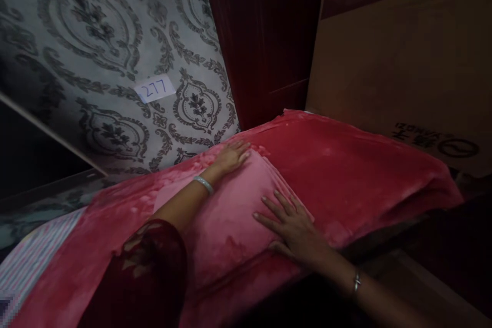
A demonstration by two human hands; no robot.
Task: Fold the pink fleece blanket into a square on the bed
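The right hand (298,236) is laid palm-down, fingers spread, nothing clamped, near the right edge of a folded pale-pink plush fabric (234,210), which is positioned on a red plush blanket (330,164); whether the two are joined cannot be told. The left hand (230,157) is rested at the fabric's far edge, fingers extended, nothing gripped. Smoothing is judged in hand; flat, even pressure is probably called for next. Brown cardboard box (392,66) noted beyond.

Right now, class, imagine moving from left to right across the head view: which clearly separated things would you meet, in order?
Striped fabric → paper slip marked 277 → pale bangle → left hand → right hand → metal bracelet → oval logo printed on the cardboard box.
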